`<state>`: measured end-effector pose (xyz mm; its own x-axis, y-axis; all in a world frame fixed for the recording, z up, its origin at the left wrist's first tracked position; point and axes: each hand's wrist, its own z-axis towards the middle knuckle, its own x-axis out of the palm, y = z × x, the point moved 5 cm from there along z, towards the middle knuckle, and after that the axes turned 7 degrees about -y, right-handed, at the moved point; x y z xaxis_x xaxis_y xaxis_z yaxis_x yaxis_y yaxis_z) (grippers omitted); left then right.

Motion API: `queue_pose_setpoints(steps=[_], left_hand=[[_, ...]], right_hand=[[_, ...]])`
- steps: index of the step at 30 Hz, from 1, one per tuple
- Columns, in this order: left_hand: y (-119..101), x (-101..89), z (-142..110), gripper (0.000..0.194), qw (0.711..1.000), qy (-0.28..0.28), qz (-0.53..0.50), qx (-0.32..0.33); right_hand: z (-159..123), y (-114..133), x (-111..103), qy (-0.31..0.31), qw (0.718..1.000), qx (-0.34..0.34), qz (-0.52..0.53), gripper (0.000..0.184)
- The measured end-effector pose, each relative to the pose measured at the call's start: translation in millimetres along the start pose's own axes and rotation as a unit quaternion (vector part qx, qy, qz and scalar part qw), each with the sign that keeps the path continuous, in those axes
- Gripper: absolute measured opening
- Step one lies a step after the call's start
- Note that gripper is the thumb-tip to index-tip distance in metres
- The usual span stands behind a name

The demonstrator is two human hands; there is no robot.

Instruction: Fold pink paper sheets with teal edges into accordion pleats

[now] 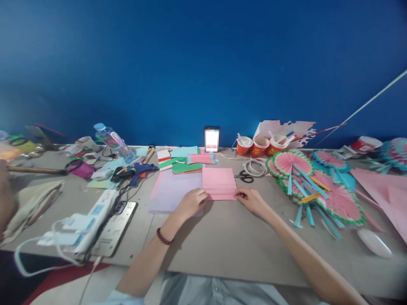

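Note:
A pink sheet of paper (218,178) lies in front of me, with crosswise fold lines along its near part. My left hand (194,201) has its fingers closed at the sheet's near left corner. At the near right corner, the fingertips of my right hand (249,199) are pinched on the edge. Purple paper (174,190) lies partly beneath my left hand. Just right of the pink sheet are black-handled scissors (246,176); their blades are mostly hidden.
Pink and green pleated paper fans (292,165) lie at the right, near a white computer mouse (374,243). Red paper cups (260,146) stand at the back. On the left are a blue glue gun (140,171), a power strip (97,220), a phone (116,231) and a tilted bottle (114,142).

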<state>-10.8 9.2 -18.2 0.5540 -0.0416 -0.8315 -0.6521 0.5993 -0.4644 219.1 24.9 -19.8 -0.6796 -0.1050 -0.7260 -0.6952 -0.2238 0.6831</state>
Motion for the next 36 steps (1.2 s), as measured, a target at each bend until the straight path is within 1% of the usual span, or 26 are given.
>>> queue_pose_setpoints(steps=[3, 8, 12, 15, 17, 19, 21, 23, 25, 27, 28, 31, 34, 36], left_hand=[[2, 3.7, -1, 0.023, 0.999, -0.007, 0.028, 0.019], [2, -1.7, 0, 0.024, 0.999, -0.051, -0.002, 0.002], [-2, -15.0, 4, 0.023, 0.992, -0.105, -0.062, -0.026], [-5, -27.2, 7, 0.022, 0.979, -0.160, -0.113, -0.048], [-7, -36.7, 8, 0.022, 0.966, -0.199, -0.148, -0.072], [-11, -46.8, 10, 0.023, 0.953, -0.223, -0.181, -0.096], [-21, -56.8, 14, 0.024, 0.947, -0.219, -0.212, -0.099], [-32, -67.7, 18, 0.023, 0.943, -0.212, -0.234, -0.102], [-42, -79.2, 23, 0.019, 0.937, -0.217, -0.249, -0.113], [-52, -89.4, 31, 0.017, 0.933, -0.217, -0.257, -0.130], [-58, -93.8, 35, 0.015, 0.932, -0.210, -0.264, -0.131], [-76, -105.9, 48, 0.009, 0.931, -0.189, -0.289, -0.115], [-91, -116.9, 58, 0.005, 0.932, -0.185, -0.299, -0.091], [-96, -122.7, 61, 0.008, 0.928, -0.198, -0.303, -0.088]], right_hand=[[-1, -1, 2, -0.010, 1.000, -0.016, 0.009, 0.020], [-7, 12, 1, -0.043, 0.993, -0.107, -0.013, 0.022], [-13, 24, -1, -0.074, 0.981, -0.159, -0.077, 0.013], [-14, 34, -7, -0.095, 0.971, -0.184, -0.119, 0.014], [-13, 43, -15, -0.112, 0.968, -0.196, -0.110, 0.018], [-13, 52, -28, -0.129, 0.969, -0.198, -0.076, 0.019], [-14, 61, -43, -0.136, 0.973, -0.185, -0.033, 0.017], [-15, 71, -60, -0.137, 0.975, -0.172, -0.012, 0.017], [-16, 82, -75, -0.124, 0.978, -0.169, -0.021, 0.017], [-17, 96, -87, -0.099, 0.977, -0.186, -0.045, 0.013], [-17, 105, -91, -0.085, 0.975, -0.196, -0.060, 0.014], [-18, 131, -102, -0.086, 0.970, -0.216, -0.072, 0.013], [-17, 151, -108, -0.118, 0.969, -0.210, -0.050, 0.013], [-16, 158, -110, -0.138, 0.967, -0.211, -0.030, 0.014]])
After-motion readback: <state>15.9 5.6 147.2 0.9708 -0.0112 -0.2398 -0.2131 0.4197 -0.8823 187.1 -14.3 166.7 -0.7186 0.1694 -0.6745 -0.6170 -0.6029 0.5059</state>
